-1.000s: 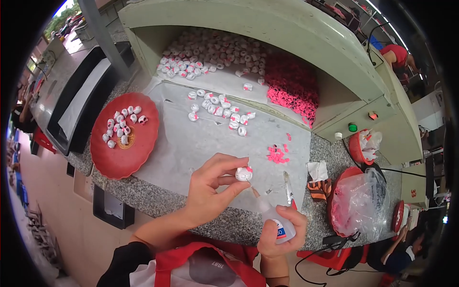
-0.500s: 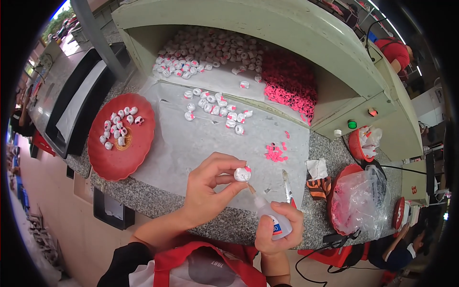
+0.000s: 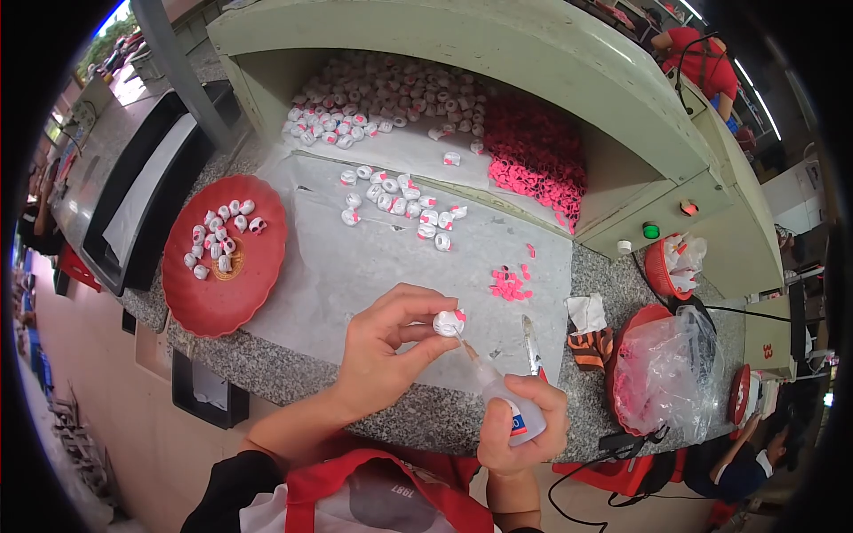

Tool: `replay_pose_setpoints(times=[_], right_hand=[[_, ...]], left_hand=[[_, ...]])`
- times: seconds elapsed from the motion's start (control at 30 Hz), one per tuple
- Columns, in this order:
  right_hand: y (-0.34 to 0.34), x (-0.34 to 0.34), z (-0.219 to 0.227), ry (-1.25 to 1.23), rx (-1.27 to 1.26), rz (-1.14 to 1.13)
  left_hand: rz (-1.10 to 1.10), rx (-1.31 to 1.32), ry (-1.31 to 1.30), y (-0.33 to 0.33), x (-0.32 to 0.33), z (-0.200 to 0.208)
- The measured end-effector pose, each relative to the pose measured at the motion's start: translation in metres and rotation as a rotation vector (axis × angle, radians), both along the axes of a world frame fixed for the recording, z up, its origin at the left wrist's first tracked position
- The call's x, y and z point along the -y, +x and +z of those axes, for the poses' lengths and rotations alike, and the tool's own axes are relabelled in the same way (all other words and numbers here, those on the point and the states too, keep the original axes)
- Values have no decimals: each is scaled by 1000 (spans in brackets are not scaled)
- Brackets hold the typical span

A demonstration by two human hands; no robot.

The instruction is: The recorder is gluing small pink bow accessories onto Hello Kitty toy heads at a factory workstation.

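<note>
My left hand [image 3: 386, 342] pinches a small white ball-shaped piece [image 3: 449, 322] with a pink patch and dark line markings. In my right hand [image 3: 524, 426] is a translucent squeeze bottle of glue [image 3: 511, 400], tilted so its thin nozzle reaches the lower right side of the white piece. Similar white pieces [image 3: 391, 200] lie on the pale sheet [image 3: 355, 266] beyond my hands. To their right is a loose cluster of small pink pieces [image 3: 510, 284]. Tweezers [image 3: 531, 342] rest beside the bottle.
A red scalloped plate [image 3: 200, 302] holding several white pieces stands at left. Beyond, a pale green cabinet [image 3: 480, 44] shelters heaps of white pieces and pink pieces [image 3: 538, 164]. At right are a striped cloth [image 3: 591, 348], a plastic bag [image 3: 666, 373] and a red basket [image 3: 659, 266].
The bottle's nozzle has moved slightly up against the white piece, and my right hand has shifted a little. A person in red at the far right has moved.
</note>
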State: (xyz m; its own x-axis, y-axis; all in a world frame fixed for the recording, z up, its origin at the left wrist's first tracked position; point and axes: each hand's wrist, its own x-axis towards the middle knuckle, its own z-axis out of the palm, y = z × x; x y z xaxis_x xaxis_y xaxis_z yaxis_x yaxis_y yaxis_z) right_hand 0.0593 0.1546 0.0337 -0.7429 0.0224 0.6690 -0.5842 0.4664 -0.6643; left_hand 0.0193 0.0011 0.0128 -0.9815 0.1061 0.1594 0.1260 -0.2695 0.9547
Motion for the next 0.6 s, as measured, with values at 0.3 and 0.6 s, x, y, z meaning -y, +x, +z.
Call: replay_pose_setpoints(times=[0.3, 0.6], right_hand=[[0, 2, 0, -1, -10, 45], [-1, -2, -2, 0, -18, 9]], left_hand=[[-34, 28, 54, -1, 1, 1], [-123, 260, 170, -3, 4, 1]])
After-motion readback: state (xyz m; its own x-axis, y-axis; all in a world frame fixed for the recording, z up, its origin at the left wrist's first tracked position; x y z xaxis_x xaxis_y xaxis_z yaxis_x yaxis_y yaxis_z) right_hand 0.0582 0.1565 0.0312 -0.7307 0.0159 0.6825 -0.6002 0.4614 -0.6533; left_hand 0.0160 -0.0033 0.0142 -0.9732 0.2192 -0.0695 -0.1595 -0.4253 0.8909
